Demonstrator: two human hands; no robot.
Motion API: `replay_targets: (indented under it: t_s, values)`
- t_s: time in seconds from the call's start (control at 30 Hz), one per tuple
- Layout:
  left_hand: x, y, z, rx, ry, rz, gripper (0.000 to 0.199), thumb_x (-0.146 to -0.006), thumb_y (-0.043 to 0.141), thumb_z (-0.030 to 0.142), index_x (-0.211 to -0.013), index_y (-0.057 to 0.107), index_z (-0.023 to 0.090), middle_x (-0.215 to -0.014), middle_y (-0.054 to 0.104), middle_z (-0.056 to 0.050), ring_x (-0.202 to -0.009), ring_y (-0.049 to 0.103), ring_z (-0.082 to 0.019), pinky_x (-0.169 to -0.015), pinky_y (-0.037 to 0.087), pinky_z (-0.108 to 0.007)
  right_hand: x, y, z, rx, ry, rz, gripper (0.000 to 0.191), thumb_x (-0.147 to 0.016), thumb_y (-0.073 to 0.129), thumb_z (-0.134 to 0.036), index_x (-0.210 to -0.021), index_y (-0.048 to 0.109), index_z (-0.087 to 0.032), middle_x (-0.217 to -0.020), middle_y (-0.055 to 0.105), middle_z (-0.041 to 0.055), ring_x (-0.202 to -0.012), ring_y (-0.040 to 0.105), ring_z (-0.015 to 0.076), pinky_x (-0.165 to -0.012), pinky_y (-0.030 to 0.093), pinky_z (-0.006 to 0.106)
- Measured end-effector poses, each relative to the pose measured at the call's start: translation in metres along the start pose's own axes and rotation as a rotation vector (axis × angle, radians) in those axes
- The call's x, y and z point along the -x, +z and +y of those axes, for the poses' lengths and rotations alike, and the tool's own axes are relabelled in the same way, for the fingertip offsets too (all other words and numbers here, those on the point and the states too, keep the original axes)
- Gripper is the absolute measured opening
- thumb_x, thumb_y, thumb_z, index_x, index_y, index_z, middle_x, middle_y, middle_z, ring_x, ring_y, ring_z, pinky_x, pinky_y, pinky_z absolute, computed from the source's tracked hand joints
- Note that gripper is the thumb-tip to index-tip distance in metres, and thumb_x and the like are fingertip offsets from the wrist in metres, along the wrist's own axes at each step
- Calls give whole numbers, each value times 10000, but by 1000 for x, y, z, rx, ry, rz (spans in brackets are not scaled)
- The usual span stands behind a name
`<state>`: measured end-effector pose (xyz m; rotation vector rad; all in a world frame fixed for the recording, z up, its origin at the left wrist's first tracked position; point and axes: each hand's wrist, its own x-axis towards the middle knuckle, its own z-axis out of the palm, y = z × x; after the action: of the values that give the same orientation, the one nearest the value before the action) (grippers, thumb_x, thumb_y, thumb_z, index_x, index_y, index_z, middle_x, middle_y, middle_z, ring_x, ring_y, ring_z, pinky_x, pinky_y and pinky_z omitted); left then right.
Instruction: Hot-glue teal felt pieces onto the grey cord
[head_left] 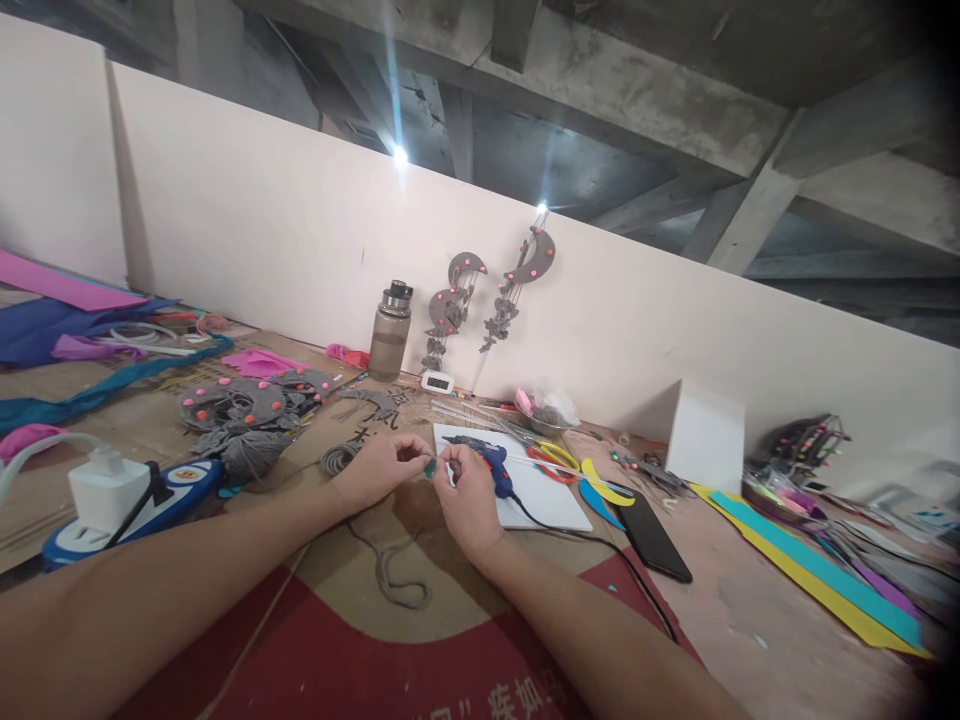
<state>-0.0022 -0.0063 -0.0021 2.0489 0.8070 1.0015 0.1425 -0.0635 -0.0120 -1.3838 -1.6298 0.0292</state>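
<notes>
Both hands meet over the cardboard mat in the middle of the table. My left hand (pixel 384 468) pinches a small dark teal piece (pixel 430 468) between thumb and fingertips. From the other side, my right hand (pixel 469 500) closes its thumb and fingers at the same piece. Its exact shape is mostly hidden by the fingers. A grey cord (pixel 405 592) lies in a loop on the mat below my hands, and a coil of grey cord (pixel 341 458) sits beside my left hand. Just behind my right hand, a blue glue gun (pixel 491 465) rests on a white board (pixel 559 505).
Scissors (pixel 555 462), yellow and blue crescents (pixel 600 490) and a black phone (pixel 649 535) lie to the right. A power strip (pixel 135 510) and grey crescent ornaments (pixel 240 403) are on the left. A water bottle (pixel 390 335) stands by the white partition (pixel 300 220).
</notes>
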Motion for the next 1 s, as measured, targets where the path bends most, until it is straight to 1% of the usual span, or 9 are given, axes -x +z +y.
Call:
replay_targets:
  t_s: [0.13,0.47,0.63,0.73,0.87,1.0]
  values:
    - [1,-1,0,-47,23,6,210,-746,522,324,-774,627,144,-715,636,-7,-668,545,-138,-647,418,-227,0,-1,-3,4,7,-1,91,-776,461,-192,-799,548,-179,-695,532,-9,-620,458,122,-583,352,236]
    - [1,-1,1,-31,12,-8,203,-738,527,315,-769,622,138,-712,624,-9,-665,531,-137,-641,407,-230,0,-1,-3,8,-1,-7,89,-776,459,-186,-794,546,-182,-703,538,-7,-627,461,125,-590,353,242]
    - [1,-2,1,29,6,-12,230,-746,537,343,-780,643,142,-711,629,-5,-661,532,-134,-644,409,-231,-1,-1,0,-7,11,-4,94,-781,461,-207,-804,548,-180,-710,545,-4,-643,472,130,-601,364,243]
    - [1,-4,3,49,-30,-21,254,-753,540,365,-786,663,147,-657,605,10,-609,505,-121,-594,389,-221,-1,-1,1,-20,28,-3,99,-781,463,-218,-809,551,-181,-723,553,-2,-657,482,131,-622,377,247]
    - [1,-6,4,115,-43,-62,274,-742,568,387,-795,670,138,-593,556,25,-560,464,-104,-550,357,-211,-2,-2,3,-56,71,-4,109,-794,455,-241,-811,545,-182,-723,556,-2,-651,487,130,-624,387,248]
    - [1,-7,2,194,-41,-103,300,-744,575,394,-840,673,128,-626,572,14,-577,477,-104,-563,366,-215,-2,-2,3,-71,83,-6,104,-798,455,-253,-796,536,-187,-709,554,-7,-640,486,129,-614,386,246]
